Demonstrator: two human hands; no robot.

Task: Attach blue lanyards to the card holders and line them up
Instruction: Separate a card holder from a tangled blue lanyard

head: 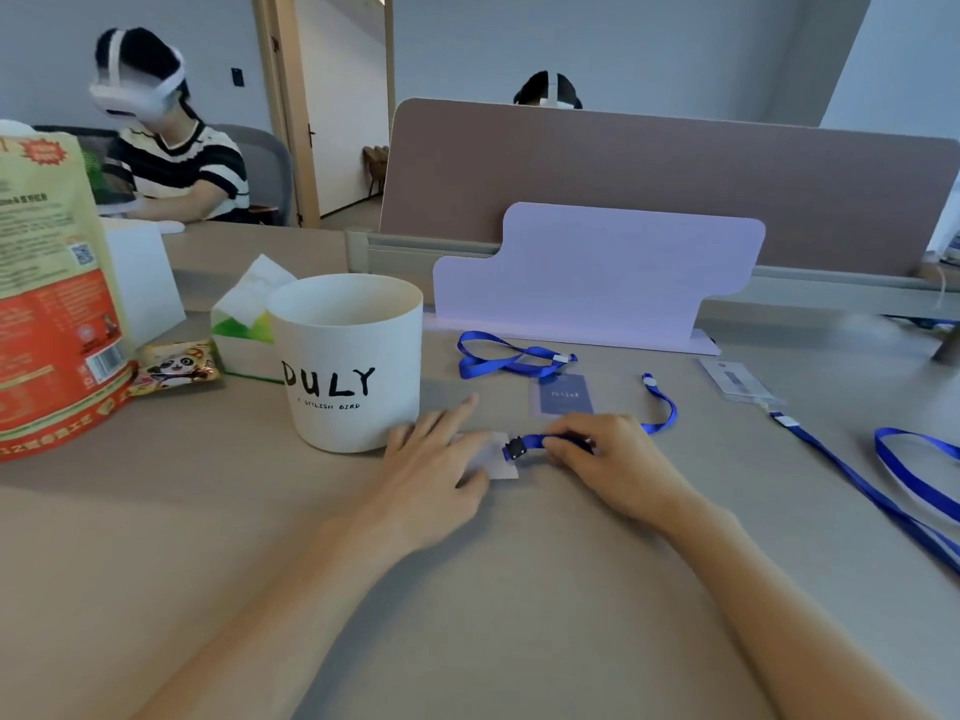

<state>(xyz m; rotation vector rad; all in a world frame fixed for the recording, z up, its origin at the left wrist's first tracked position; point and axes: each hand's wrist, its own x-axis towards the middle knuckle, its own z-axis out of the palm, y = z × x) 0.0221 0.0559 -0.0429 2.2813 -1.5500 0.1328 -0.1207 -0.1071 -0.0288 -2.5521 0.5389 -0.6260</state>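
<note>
A clear card holder [498, 459] lies flat on the desk under my left hand [436, 459], which presses on it with spread fingers. My right hand [602, 454] pinches a blue lanyard [662, 407] just behind its black clip [514, 449], and the clip rests on the holder's right edge. Behind them lies a holder with a blue card [563, 394], and a loose blue lanyard [504, 356] is coiled further back. At the far right a clear holder [735, 381] has a long blue lanyard [857, 480] joined to it.
A white DULY cup [353, 366] stands just left of my left hand. Further left are a tissue box [244, 324], a snack packet [176, 366] and a big orange bag [47, 304]. A lilac stand [597, 272] and a partition close off the back. Two people sit beyond.
</note>
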